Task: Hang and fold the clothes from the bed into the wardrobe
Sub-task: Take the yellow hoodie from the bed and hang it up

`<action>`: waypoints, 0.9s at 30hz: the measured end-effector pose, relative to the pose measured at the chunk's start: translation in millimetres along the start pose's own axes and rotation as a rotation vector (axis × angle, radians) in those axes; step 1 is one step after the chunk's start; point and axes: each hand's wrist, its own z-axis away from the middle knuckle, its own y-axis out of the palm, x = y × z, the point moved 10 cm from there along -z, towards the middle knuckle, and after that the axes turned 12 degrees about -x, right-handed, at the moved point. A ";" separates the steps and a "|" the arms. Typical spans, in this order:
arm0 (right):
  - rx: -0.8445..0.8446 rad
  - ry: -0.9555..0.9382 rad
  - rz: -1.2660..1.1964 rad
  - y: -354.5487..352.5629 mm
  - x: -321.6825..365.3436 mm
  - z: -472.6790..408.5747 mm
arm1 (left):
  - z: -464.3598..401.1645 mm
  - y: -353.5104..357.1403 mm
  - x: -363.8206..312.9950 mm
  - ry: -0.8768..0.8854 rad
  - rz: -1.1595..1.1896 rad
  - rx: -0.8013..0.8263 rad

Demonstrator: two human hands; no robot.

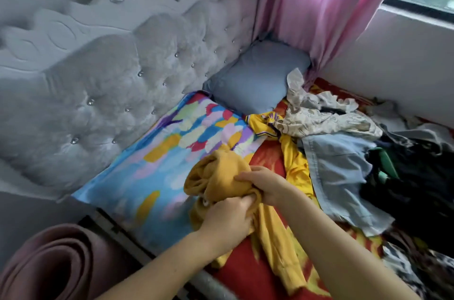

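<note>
A bunched mustard-yellow garment (216, 174) lies at the near side of the bed, over a colourful pillow and the red bedsheet (248, 272). My left hand (226, 221) grips its lower folds. My right hand (262, 184) pinches the cloth just above, fingers curled into it. A pile of clothes spreads to the right: a yellow jersey (265, 122), a cream patterned top (319, 117), a light blue denim piece (341, 176) and dark garments (412, 176). The wardrobe is out of view.
A grey tufted headboard (110, 83) runs along the left. A multicoloured pillow (172, 152) and a blue pillow (258, 78) lie against it. Pink curtain (326, 4) and window at top right. A rolled pink mat (49, 267) stands at bottom left beside the bed.
</note>
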 end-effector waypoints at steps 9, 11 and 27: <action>-0.029 -0.264 0.029 -23.3 42.8 96.6 | 54.8 -114.4 -50.6 0.098 0.456 -0.454; 0.021 -0.319 0.015 -22.5 53.2 127.9 | 70.4 -139.2 -38.5 0.020 0.491 -0.632; 0.147 -0.431 -0.512 3.9 -14.2 334.7 | 242.6 -134.3 -24.1 -0.067 -0.040 -0.619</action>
